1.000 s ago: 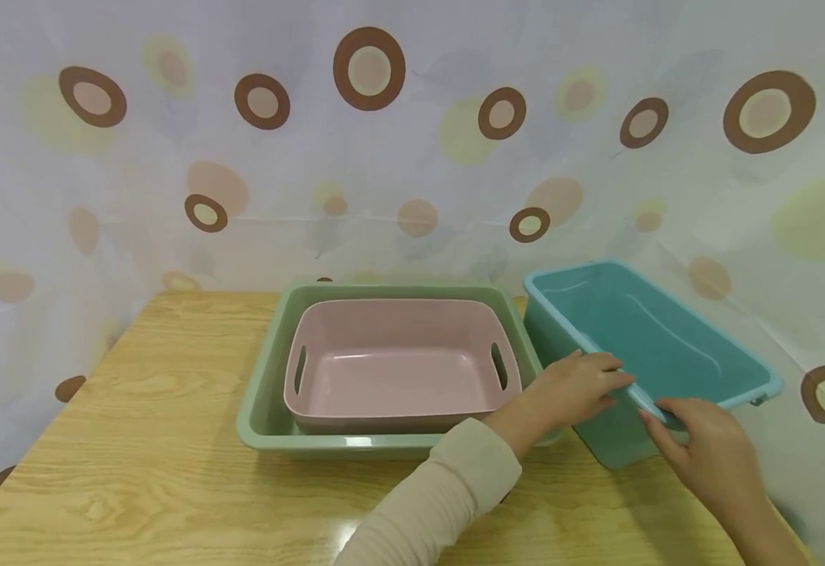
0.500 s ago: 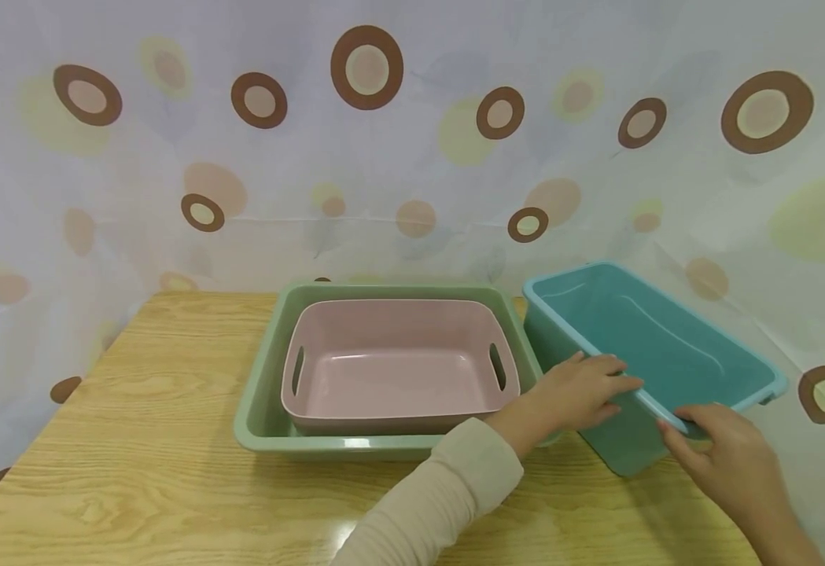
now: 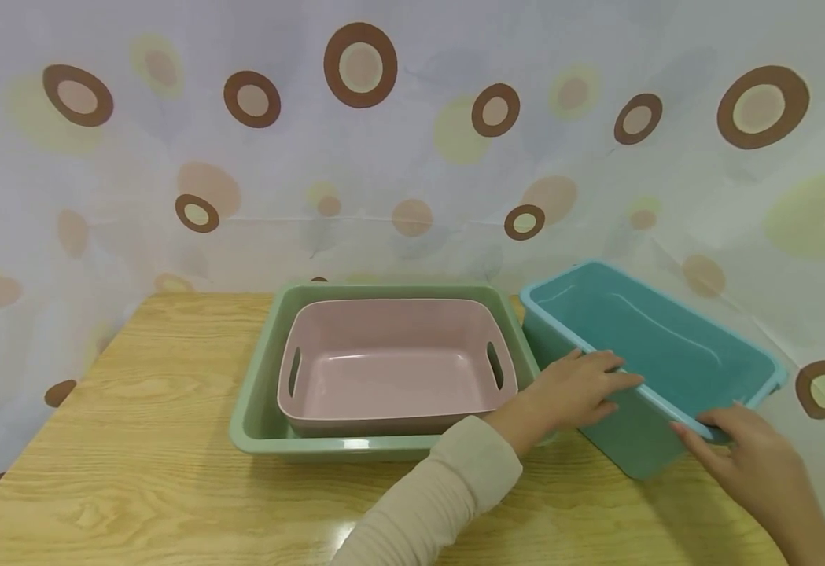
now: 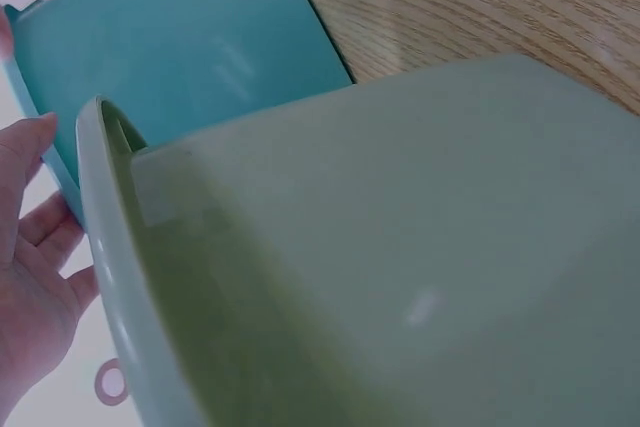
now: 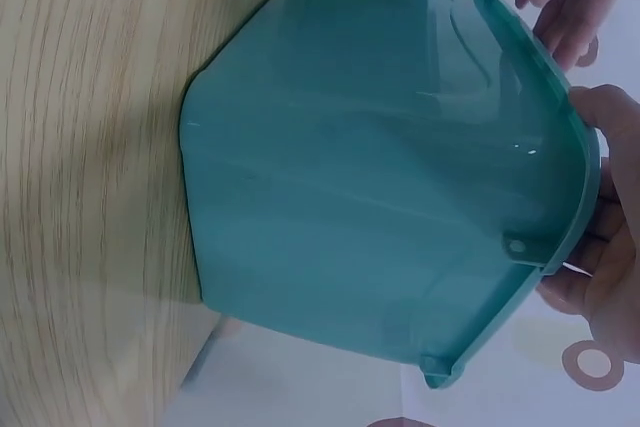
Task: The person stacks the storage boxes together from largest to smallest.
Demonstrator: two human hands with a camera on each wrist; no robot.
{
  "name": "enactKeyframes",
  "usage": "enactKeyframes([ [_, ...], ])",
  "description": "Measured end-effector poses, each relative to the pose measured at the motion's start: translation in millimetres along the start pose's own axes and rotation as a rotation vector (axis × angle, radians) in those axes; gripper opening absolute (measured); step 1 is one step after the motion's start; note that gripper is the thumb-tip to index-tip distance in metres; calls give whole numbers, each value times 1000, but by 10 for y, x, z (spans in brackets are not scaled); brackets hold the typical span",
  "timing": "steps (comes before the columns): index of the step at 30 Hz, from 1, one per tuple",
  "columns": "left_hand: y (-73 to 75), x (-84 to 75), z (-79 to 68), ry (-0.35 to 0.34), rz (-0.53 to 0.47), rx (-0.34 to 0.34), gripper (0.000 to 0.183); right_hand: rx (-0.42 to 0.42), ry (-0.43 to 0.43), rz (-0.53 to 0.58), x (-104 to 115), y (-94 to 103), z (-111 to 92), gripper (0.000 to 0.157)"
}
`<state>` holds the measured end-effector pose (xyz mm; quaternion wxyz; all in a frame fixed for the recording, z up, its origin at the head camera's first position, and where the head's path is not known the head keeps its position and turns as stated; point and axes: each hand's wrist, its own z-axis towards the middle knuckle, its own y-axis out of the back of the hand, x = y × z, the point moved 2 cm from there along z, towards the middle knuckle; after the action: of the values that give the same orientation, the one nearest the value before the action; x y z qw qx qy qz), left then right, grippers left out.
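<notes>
While the right hand clamps the near corner of the teal bin's rim between thumb and fingers, the left hand rests on the bin's long left rim, its fingers loose and apart. The bin stands along the right edge of the worktop. Just beside it, toward the back edge, sits a green tub with a pink basket inside. Beyond that edge is a sheet patterned with rings and dots.

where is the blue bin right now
In the head view, the blue bin is at the right end of the table, just right of the green tub, the right hand holding its near corner.
</notes>
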<state>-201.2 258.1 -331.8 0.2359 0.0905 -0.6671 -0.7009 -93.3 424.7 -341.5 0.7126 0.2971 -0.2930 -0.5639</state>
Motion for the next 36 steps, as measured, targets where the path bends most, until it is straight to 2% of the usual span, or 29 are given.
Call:
enactKeyframes([
  [12, 6, 62, -20, -4, 33, -30, 51, -92, 84, 77, -157, 57, -59, 30],
  [19, -10, 84, -12, -4, 41, -8, 52, -116, 63, 95, -238, 64, -101, 38],
  [28, -28, 166, -35, 20, 64, 12, 53, -124, -22, 102, -292, 71, -184, 30],
  [36, -48, 205, -19, 44, 37, 22, 55, -140, 10, 111, -366, 62, -178, 32],
])
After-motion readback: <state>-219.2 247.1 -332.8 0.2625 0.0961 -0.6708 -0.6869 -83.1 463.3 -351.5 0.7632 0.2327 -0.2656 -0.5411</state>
